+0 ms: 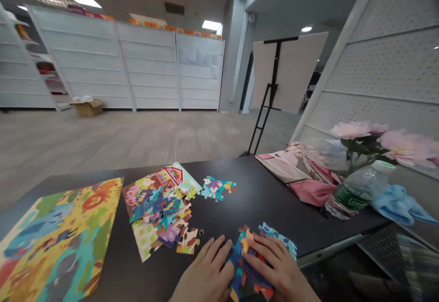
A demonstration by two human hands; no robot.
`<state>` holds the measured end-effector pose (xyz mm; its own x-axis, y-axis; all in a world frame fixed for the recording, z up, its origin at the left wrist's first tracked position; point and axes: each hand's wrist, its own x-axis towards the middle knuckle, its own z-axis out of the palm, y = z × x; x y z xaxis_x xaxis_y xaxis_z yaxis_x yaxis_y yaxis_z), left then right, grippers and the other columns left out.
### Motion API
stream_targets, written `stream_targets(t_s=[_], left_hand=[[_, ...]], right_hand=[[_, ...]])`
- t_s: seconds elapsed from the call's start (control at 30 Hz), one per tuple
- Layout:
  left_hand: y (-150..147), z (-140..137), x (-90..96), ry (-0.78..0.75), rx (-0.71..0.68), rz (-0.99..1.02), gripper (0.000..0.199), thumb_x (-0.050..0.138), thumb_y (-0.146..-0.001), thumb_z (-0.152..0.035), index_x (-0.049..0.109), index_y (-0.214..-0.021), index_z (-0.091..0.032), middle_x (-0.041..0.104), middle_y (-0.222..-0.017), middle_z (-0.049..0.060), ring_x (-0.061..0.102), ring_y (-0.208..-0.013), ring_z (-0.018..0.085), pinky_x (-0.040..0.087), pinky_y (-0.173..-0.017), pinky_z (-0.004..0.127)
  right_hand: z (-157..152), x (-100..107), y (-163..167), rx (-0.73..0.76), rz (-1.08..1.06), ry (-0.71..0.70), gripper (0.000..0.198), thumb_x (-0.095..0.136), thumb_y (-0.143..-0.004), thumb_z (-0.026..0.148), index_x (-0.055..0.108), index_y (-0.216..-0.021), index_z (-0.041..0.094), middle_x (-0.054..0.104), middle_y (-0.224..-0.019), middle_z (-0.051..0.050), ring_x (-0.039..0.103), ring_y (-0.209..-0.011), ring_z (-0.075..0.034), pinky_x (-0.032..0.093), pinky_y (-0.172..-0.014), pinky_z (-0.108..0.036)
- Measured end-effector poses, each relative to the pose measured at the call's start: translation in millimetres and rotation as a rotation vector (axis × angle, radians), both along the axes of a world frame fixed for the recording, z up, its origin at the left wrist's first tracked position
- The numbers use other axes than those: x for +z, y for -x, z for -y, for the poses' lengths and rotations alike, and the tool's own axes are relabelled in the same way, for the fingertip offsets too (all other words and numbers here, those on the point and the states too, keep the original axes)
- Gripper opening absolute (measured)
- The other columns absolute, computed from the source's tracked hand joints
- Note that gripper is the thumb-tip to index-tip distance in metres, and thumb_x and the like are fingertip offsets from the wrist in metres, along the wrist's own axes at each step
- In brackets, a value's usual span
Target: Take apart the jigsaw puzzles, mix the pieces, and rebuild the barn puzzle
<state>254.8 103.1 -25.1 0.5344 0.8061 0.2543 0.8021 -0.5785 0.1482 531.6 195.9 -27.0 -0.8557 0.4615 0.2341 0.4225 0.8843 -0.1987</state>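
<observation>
A partly joined jigsaw puzzle [236, 261] in blue, orange and red lies on the dark table between my hands. My left hand [211, 270] lies at its left edge, fingers stretched out over the table and thumb side against the pieces. My right hand [270, 263] rests across the right part, fingers extended over the pieces and covering much of them. Blue patterned pieces [281, 238] show beyond the right fingers. A brown-and-white puzzle piece [188, 241] lies left of my left hand, beside a heap of loose puzzle pieces [164, 208].
A colourful animal board [103, 229] lies at the left. Two or so joined turquoise pieces [216, 188] lie farther back. At the right are a plastic bottle [353, 194], a pink cloth bag [312, 187], a blue cloth [403, 203], pink flowers [404, 146] and a laptop [380, 251].
</observation>
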Motion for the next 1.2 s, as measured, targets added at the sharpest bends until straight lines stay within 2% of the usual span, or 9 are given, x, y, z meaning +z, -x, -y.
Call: stream_targets(t_s=[0.1, 0.27, 0.37, 0.5, 0.7, 0.87, 1.0, 1.1, 1.2], left_hand=[[2.0, -14.3, -23.2, -0.07, -0.062, 0.069, 0.012, 0.057, -0.1, -0.03, 0.063, -0.109, -0.025, 0.055, -0.149, 0.01, 0.053, -0.136, 0.029, 0.052, -0.11, 0.041], [3.8, -30.6, -26.5, 0.058, -0.089, 0.239, 0.038, 0.057, -0.099, -0.021, 0.054, -0.135, -0.033, 0.056, -0.149, 0.005, 0.054, -0.136, 0.026, 0.053, -0.109, 0.04], [4.6, -32.9, 1.5, 0.19, -0.149, 0.272, 0.049, 0.054, -0.096, -0.012, 0.049, -0.141, -0.029, 0.051, -0.152, 0.009, 0.048, -0.141, 0.028, 0.045, -0.115, 0.046], [20.8, -33.9, 57.1, 0.329, -0.149, 0.5, 0.064, 0.043, -0.085, 0.003, 0.048, -0.142, -0.027, 0.05, -0.153, 0.003, 0.045, -0.141, 0.016, 0.038, -0.121, 0.035], [118.1, -40.6, 102.1, 0.069, 0.008, 0.531, 0.053, 0.034, -0.091, -0.001, 0.054, -0.133, -0.025, 0.049, -0.15, 0.008, 0.044, -0.141, 0.022, 0.04, -0.118, 0.046], [210.1, -40.6, 80.3, -0.035, 0.178, 0.437, 0.04, 0.031, -0.098, -0.012, 0.06, -0.122, -0.025, 0.055, -0.14, 0.01, 0.049, -0.134, 0.025, 0.045, -0.112, 0.048], [228.1, -34.5, 58.1, 0.06, 0.17, 0.311, 0.036, 0.043, -0.099, -0.022, 0.056, -0.132, -0.028, 0.052, -0.148, 0.008, 0.046, -0.14, 0.028, 0.04, -0.117, 0.052], [222.6, -31.4, 46.0, 0.076, 0.194, 0.311, 0.046, 0.054, -0.098, -0.035, 0.047, -0.142, -0.025, 0.048, -0.153, 0.012, 0.044, -0.142, 0.031, 0.041, -0.116, 0.055], [216.0, -32.5, 38.3, 0.006, 0.241, 0.359, 0.044, 0.054, -0.098, -0.04, 0.049, -0.137, -0.022, 0.049, -0.151, 0.014, 0.046, -0.14, 0.031, 0.045, -0.113, 0.052]], right_hand=[[-2.4, -4.7, -3.8, -0.033, 0.017, 0.158, 0.065, 0.067, -0.091, 0.042, 0.039, -0.148, 0.054, 0.056, -0.148, 0.001, 0.054, -0.134, -0.038, 0.046, -0.108, -0.059], [-0.9, -7.5, 3.9, -0.069, 0.044, 0.22, 0.065, 0.066, -0.092, 0.042, 0.038, -0.149, 0.053, 0.059, -0.146, 0.002, 0.057, -0.131, -0.036, 0.048, -0.109, -0.057], [2.8, -4.9, 23.4, -0.164, -0.014, 0.18, 0.062, 0.062, -0.091, 0.034, 0.045, -0.15, 0.043, 0.059, -0.147, -0.002, 0.055, -0.134, -0.034, 0.046, -0.112, -0.055], [3.4, -6.1, 50.9, -0.357, -0.129, 0.127, 0.062, 0.053, -0.084, 0.015, 0.057, -0.142, 0.036, 0.06, -0.145, -0.004, 0.054, -0.134, -0.031, 0.045, -0.113, -0.055], [-7.2, 15.1, 105.3, -0.434, -0.221, 0.177, 0.062, 0.038, -0.083, 0.009, 0.059, -0.139, 0.025, 0.059, -0.145, -0.008, 0.053, -0.135, -0.026, 0.044, -0.115, -0.049], [-17.1, 61.9, 204.0, -0.39, -0.169, 0.274, 0.064, 0.035, -0.085, 0.005, 0.047, -0.147, 0.018, 0.055, -0.143, -0.015, 0.054, -0.13, -0.026, 0.042, -0.113, -0.046], [-24.9, 82.8, 275.1, -0.176, -0.112, 0.33, 0.065, 0.063, -0.088, 0.032, 0.044, -0.15, 0.024, 0.056, -0.139, -0.013, 0.055, -0.128, -0.028, 0.043, -0.11, -0.042], [-18.9, 88.5, 285.1, -0.082, -0.041, 0.395, 0.091, 0.078, -0.075, 0.048, 0.041, -0.153, 0.023, 0.045, -0.154, -0.015, 0.04, -0.143, -0.034, 0.035, -0.118, -0.047], [-2.5, 87.5, 251.8, -0.159, -0.046, 0.411, 0.082, 0.07, -0.084, 0.041, 0.034, -0.157, 0.027, 0.026, -0.166, -0.014, 0.021, -0.153, -0.034, 0.021, -0.123, -0.055]])
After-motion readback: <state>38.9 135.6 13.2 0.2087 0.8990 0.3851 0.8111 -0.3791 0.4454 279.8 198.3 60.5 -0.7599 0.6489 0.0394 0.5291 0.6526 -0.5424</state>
